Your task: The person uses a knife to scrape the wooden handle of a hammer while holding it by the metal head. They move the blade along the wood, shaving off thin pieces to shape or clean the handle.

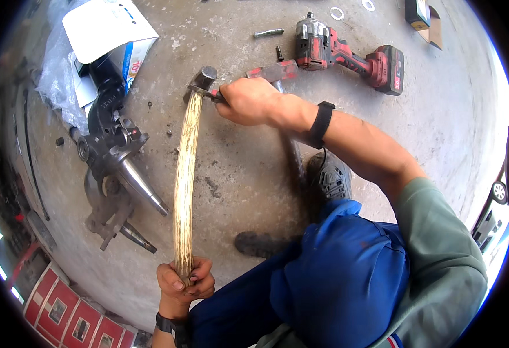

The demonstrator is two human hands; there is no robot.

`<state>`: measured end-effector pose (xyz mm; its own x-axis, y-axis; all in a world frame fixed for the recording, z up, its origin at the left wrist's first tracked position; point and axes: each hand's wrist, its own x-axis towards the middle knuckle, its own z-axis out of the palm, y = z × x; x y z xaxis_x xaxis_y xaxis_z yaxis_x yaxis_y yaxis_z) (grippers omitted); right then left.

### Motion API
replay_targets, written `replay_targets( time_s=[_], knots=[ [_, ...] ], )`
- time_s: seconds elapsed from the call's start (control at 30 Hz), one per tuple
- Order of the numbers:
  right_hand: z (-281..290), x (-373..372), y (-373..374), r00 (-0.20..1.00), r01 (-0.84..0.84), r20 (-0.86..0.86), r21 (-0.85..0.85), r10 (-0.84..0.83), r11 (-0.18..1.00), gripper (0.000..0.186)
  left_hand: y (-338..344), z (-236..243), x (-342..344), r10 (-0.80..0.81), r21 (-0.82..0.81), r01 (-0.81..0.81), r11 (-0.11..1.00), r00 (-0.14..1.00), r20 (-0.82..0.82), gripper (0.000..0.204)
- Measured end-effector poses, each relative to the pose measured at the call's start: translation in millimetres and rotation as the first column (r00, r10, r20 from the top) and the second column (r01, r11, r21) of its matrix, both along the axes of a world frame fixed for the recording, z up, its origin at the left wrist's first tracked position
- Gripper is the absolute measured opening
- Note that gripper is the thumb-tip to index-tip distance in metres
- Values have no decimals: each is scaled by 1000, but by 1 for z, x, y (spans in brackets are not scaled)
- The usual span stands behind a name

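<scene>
A hammer with a long pale wooden handle (185, 174) stretches away from me, its dark steel head (204, 78) at the far end. My left hand (186, 279) is wrapped round the near end of this handle. At the head, my right hand (248, 101) is closed on a dark piece with a red patch (213, 94), which touches the handle's top; whether it is a tool or part of the hammer I cannot tell. Just beyond that hand lies a second hammer with a worn red head (275, 71), its handle running back toward my shoe.
To the left lie a black steering knuckle (106, 148) and a rusty one (112, 217), beside an opened white box (111, 32) and plastic wrap (60, 75). A red cordless impact wrench (347, 55), a bolt (269, 33) and a small carton (424, 20) rest on the concrete floor ahead.
</scene>
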<state>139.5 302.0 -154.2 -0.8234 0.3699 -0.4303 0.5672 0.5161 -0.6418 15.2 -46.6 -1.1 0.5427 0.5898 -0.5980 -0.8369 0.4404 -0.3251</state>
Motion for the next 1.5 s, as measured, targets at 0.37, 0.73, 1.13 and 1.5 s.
replay_targets(
  time_s=[0.37, 0.73, 1.13, 1.5],
  knots=[
    [0, 3, -15, 993, -66, -98, 43, 70, 997, 34, 3, 0, -1, -86, -77, 78, 994, 990, -110, 38],
    [-1, 16, -29, 971, -53, -228, 76, 69, 996, 35, -1, 2, 2, -77, -52, 71, 996, 991, -109, 38],
    [37, 14, -48, 936, -299, -191, 7, 295, 954, 29, -9, 6, 4, -69, -57, 60, 997, 984, -167, 38],
    [-7, 14, -59, 963, 166, -190, -147, -193, 975, 34, -9, 3, 4, 10, -19, -11, 1000, 998, -59, 37]
  ],
)
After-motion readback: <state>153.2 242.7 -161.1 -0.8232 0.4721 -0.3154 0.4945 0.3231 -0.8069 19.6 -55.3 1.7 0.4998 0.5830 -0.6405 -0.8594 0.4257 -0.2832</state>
